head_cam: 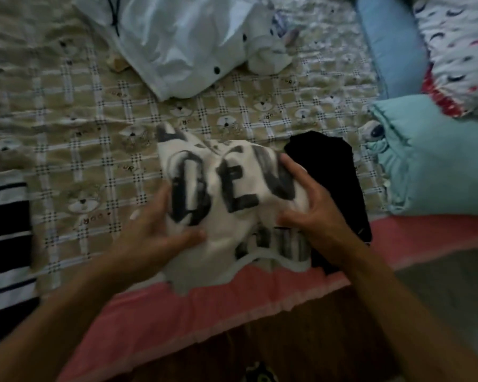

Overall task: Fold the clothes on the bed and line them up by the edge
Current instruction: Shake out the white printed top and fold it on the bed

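Note:
A white garment with big black letters lies bunched near the bed's front edge, its lower part hanging over the pink border. My left hand grips its left side, thumb on top of the cloth. My right hand grips its right side with curled fingers. Just right of it, partly under my right wrist, lies a black garment. A black-and-white striped garment sits at the left edge. A crumpled white shirt with dark buttons lies at the back.
The beige checked bedsheet with bear prints covers the bed. A teal pillow, a blue pillow and a patterned white-and-red quilt crowd the right side. Dark floor shows below the bed edge.

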`<action>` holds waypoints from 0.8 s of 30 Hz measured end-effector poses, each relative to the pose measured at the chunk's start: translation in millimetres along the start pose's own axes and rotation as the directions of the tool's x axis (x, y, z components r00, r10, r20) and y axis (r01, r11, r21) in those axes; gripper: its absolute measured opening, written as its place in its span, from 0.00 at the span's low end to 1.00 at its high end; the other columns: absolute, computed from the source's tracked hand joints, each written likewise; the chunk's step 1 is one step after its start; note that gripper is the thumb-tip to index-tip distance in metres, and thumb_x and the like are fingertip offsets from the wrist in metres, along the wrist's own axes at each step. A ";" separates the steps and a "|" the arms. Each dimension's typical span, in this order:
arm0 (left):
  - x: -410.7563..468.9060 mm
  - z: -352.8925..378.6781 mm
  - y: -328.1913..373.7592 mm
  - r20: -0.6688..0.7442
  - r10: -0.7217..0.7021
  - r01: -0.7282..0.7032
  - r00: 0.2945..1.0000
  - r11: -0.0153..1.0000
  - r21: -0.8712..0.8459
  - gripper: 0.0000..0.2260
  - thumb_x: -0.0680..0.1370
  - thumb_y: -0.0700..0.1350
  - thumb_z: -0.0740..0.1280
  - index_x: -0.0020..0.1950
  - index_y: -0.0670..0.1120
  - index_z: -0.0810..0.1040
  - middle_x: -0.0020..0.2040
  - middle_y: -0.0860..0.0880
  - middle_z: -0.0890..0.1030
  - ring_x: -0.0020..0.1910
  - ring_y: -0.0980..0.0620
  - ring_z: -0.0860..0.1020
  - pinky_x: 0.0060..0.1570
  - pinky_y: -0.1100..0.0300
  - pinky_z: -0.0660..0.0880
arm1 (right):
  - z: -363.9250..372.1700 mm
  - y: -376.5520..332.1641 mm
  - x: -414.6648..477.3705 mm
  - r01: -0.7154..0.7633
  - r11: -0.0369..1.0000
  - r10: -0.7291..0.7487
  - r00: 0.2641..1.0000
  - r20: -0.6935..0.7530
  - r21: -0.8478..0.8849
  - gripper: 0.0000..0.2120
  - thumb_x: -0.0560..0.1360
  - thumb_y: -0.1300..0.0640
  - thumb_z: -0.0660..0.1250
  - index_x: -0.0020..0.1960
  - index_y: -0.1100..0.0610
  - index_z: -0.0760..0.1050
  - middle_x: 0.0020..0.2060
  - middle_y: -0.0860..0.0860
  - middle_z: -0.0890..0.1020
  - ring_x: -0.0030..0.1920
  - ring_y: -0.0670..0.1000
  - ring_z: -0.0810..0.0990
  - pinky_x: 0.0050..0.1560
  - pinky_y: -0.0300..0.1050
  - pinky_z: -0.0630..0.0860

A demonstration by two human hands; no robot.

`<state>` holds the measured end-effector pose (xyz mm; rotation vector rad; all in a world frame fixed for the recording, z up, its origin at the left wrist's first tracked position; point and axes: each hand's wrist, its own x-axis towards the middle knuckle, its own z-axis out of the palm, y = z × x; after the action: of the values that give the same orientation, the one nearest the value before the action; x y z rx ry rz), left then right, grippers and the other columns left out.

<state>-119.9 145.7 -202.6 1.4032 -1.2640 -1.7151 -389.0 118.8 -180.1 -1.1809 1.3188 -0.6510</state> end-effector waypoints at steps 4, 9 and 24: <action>24.6 60.0 -49.1 -0.056 -0.163 0.165 0.985 0.986 0.024 0.32 0.75 0.41 0.73 0.73 0.58 0.63 0.61 0.62 0.77 0.59 0.59 0.78 0.55 0.61 0.77 | -43.3 68.7 -14.1 -0.189 0.973 0.178 0.980 -0.088 -0.132 0.36 0.72 0.67 0.72 0.72 0.43 0.67 0.65 0.40 0.72 0.65 0.45 0.75 0.59 0.43 0.78; 25.1 85.1 -121.7 -0.226 -0.300 0.361 0.927 0.880 0.308 0.25 0.78 0.40 0.67 0.72 0.49 0.61 0.64 0.51 0.71 0.65 0.49 0.72 0.59 0.57 0.70 | -19.6 139.8 -37.8 -0.317 0.786 0.293 0.947 -0.132 -0.530 0.35 0.74 0.63 0.69 0.75 0.43 0.62 0.62 0.47 0.65 0.64 0.47 0.69 0.67 0.41 0.70; 101.3 83.8 -69.5 0.035 0.296 -0.168 0.955 0.438 0.883 0.33 0.79 0.53 0.62 0.81 0.50 0.51 0.81 0.45 0.47 0.80 0.44 0.43 0.77 0.43 0.48 | -9.3 48.2 30.4 -0.183 0.323 0.134 0.980 -0.147 -0.928 0.26 0.75 0.39 0.63 0.70 0.44 0.61 0.63 0.47 0.65 0.62 0.49 0.69 0.56 0.44 0.74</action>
<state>-219.1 109.1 -307.2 1.6880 -2.3253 -0.6772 -403.5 104.7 -234.2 -1.9203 1.9054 0.4016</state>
